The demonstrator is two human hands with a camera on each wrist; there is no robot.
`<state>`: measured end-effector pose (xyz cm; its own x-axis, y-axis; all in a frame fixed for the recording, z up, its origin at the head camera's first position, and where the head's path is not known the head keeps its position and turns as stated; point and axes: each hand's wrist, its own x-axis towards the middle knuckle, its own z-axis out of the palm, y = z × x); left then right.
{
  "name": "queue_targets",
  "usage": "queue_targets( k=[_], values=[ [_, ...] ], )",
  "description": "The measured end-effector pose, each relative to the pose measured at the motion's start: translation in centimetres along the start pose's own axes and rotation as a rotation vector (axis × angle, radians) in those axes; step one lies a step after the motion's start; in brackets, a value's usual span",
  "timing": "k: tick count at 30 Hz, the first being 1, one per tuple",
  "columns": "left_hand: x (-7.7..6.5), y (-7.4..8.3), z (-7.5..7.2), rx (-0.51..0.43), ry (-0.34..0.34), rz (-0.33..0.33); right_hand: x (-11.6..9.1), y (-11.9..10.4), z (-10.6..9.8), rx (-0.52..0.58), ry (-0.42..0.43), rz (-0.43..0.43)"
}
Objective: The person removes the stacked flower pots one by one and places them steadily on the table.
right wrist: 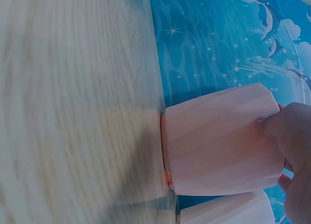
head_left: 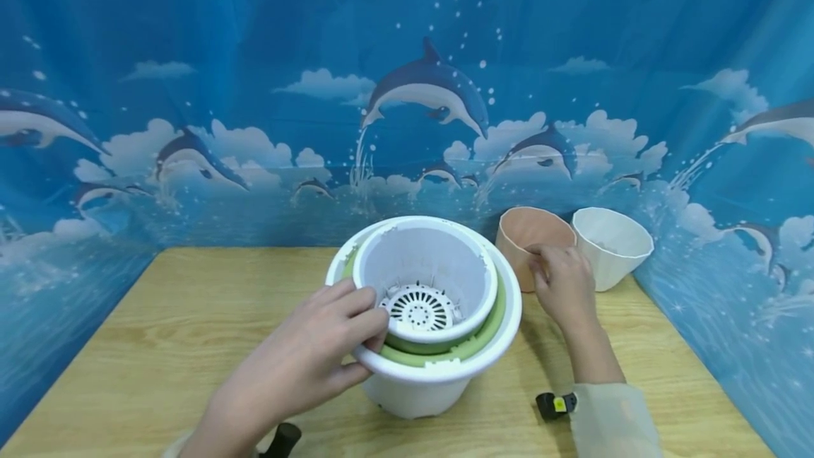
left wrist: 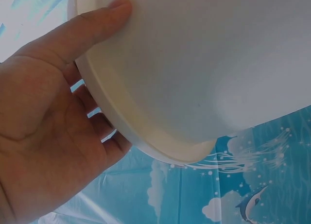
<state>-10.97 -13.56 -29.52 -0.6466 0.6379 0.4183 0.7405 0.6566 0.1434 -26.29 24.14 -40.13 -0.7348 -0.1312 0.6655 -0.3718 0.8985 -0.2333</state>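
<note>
A stack of nested flowerpots stands mid-table in the head view: a large white pot (head_left: 416,389) outside, a green pot (head_left: 473,346) within it, and a smaller white pot (head_left: 426,253) with a slotted bottom innermost. My left hand (head_left: 311,348) grips the stack's near-left rim, thumb outside and fingers over the edge. In the left wrist view, the thumb (left wrist: 104,25) presses the outer wall. At the back right, my right hand (head_left: 568,288) pinches the rim of a terracotta-coloured pot (head_left: 518,260), which stands upright. The right wrist view shows that same pot (right wrist: 218,141) from the side.
A white faceted pot (head_left: 613,249) stands close beside the terracotta-coloured one, near the table's back right corner. Behind the wooden table (head_left: 191,331) hangs a blue dolphin-print curtain (head_left: 273,20), which also runs along both sides.
</note>
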Motion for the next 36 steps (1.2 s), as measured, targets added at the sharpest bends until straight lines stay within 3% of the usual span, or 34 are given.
queue_targets(
  k=[26,32,36],
  values=[
    [-0.02,0.1,0.0,0.01,0.017,0.01,0.15,0.68,0.4,0.015,-0.007,0.028],
    [0.05,0.09,0.0,0.007,0.0,-0.001,0.15,0.45,0.23,0.066,-0.043,0.055],
    [0.06,0.1,0.01,0.006,-0.001,-0.002,0.47,-0.05,-0.19,0.144,0.011,0.021]
  ],
)
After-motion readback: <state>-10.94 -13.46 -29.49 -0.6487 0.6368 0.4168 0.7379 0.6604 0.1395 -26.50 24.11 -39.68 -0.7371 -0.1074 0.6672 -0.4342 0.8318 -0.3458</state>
